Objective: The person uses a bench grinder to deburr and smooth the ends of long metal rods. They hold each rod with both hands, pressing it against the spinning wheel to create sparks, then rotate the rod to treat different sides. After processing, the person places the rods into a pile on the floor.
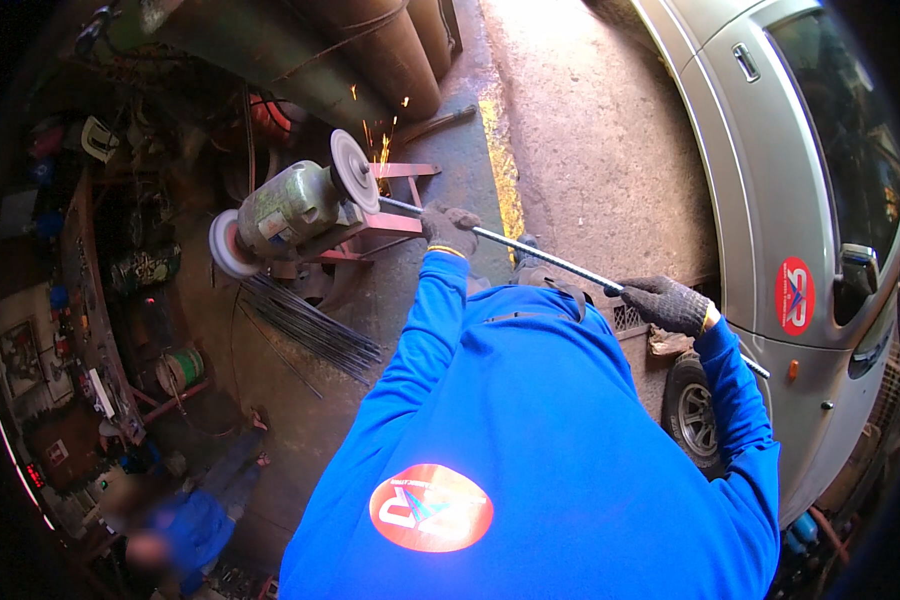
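Observation:
A long ribbed steel rod (550,258) slants across in front of me, held in both gloved hands. My left hand (451,229), in a dark work glove, is closed around it near its far left end. Farther back along the rod, my right hand (665,304) grips it too, with the near end sticking out past my right sleeve. The rod's tip meets the lower edge of a grey grinding wheel (354,170) on a green bench grinder (288,208). Orange sparks (380,148) fly up beside that wheel. A second wheel (231,245) sits on the grinder's other side.
The grinder stands on a red metal stand (395,222). A bundle of thin rods (305,325) lies on the floor below it. Large cylinders (385,55) lie beyond. At right is a silver vehicle (745,200). Another person (195,530) in blue is at lower left.

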Available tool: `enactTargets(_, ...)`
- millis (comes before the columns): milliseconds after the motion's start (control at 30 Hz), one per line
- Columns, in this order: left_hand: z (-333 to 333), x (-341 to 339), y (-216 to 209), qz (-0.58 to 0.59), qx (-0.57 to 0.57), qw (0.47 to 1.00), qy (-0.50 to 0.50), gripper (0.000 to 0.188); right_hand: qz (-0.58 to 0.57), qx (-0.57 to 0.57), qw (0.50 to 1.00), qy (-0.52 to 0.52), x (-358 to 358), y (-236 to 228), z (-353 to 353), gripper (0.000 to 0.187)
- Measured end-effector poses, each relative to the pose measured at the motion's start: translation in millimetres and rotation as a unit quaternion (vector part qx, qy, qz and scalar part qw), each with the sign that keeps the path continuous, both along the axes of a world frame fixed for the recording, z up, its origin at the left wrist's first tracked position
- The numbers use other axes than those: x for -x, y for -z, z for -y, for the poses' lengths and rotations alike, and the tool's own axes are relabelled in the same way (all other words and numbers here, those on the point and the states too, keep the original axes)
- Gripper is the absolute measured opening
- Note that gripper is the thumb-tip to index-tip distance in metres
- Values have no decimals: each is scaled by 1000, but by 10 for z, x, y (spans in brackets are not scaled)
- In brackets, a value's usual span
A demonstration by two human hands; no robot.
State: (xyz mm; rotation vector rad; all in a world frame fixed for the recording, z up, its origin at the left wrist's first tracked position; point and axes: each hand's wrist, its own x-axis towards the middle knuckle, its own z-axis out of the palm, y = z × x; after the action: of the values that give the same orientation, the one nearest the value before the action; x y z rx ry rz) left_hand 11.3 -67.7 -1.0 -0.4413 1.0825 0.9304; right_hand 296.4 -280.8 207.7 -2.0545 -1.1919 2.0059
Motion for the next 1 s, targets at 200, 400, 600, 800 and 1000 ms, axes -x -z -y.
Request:
enactTargets(200,-28,73,129,41,-17,999,-8,28,36,-124,992,-14,11,134,130,38)
enactTargets(400,-72,90,110,61,-23,998,-8,29,233,-270,924,-134,162,16,176,38)
enactTargets(600,-79,111,77,95,-47,994,-31,28,470,-379,744,-287,288,-97,197,53)
enactTargets(800,27,90,116,102,-58,993,-12,33,459,-358,784,-214,304,55,317,50)
enactTargets(1000,91,-111,3,13,23,999,45,36,-28,40,998,29,68,39,239,52)
